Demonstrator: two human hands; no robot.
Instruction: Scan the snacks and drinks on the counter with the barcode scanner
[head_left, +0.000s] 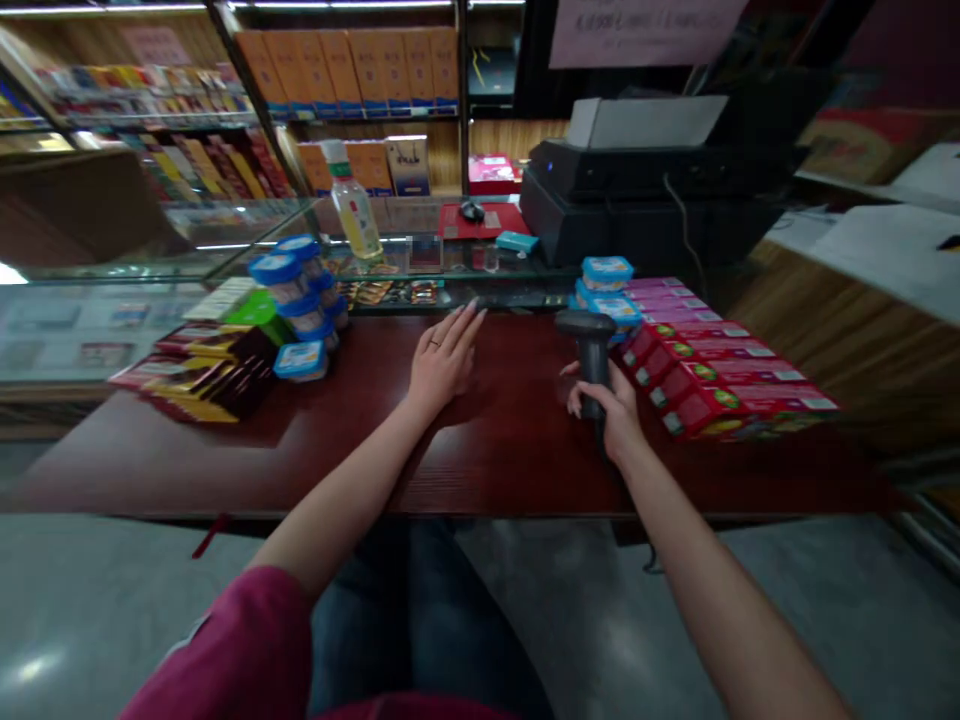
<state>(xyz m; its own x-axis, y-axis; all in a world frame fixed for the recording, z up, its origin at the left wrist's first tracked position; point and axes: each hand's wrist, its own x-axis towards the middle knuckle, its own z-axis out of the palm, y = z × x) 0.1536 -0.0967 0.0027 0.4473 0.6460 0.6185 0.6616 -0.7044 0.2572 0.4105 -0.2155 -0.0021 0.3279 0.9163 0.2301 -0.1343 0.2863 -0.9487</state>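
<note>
Blue-lidded tubs (pixel 301 312) stood stacked toward the left of the tabletop (pixel 517 450); near its middle, the left hand (pixel 444 352) had its fingers extended, grasping nothing visible; the right hand (pixel 619 412) gripped a dark handheld scanner (pixel 594 352) beside red boxes (pixel 712 385).

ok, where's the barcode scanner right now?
Head view, right of centre: the handheld barcode scanner is gripped in the right hand, over the dark-red wooden counter, just left of the red boxes.

Dark-grey scanner (pixel 595 360); reddish-brown table (pixel 517 450); magenta sleeve (pixel 247 645).
</note>
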